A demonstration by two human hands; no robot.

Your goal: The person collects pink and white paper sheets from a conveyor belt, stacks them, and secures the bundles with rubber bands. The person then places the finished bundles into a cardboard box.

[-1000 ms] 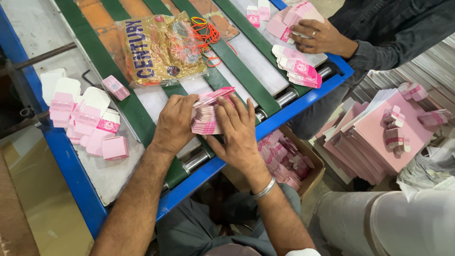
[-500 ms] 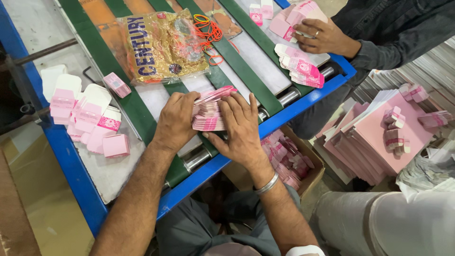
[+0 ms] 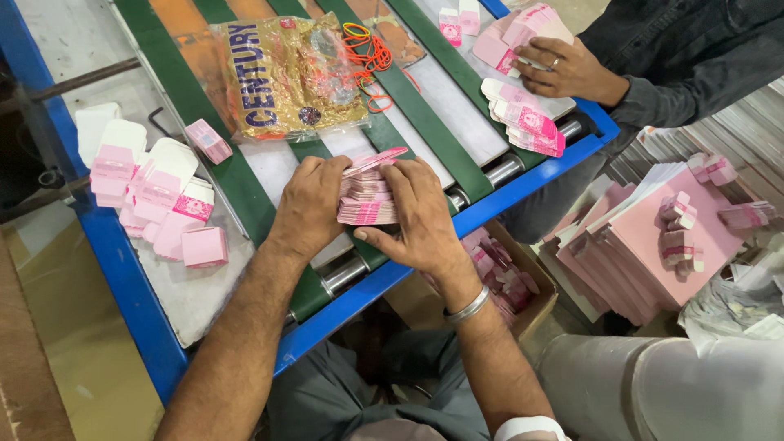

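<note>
A thick stack of flat pink and white cartons rests on the conveyor's green belts. My left hand presses against the stack's left side. My right hand wraps its right side and near edge, a metal bangle on the wrist. The top carton sticks out and up at the far end. Both hands squeeze the stack between them.
A clear bag of rubber bands lies beyond my hands, with loose orange bands. Loose pink cartons lie at left. Another person's hand holds cartons at top right. Pink sheets and a cardboard box sit beside the blue frame.
My hands have closed tighter around the stack and squared it; the view has shifted slightly. The other person's hand stays on the cartons at the far right.
</note>
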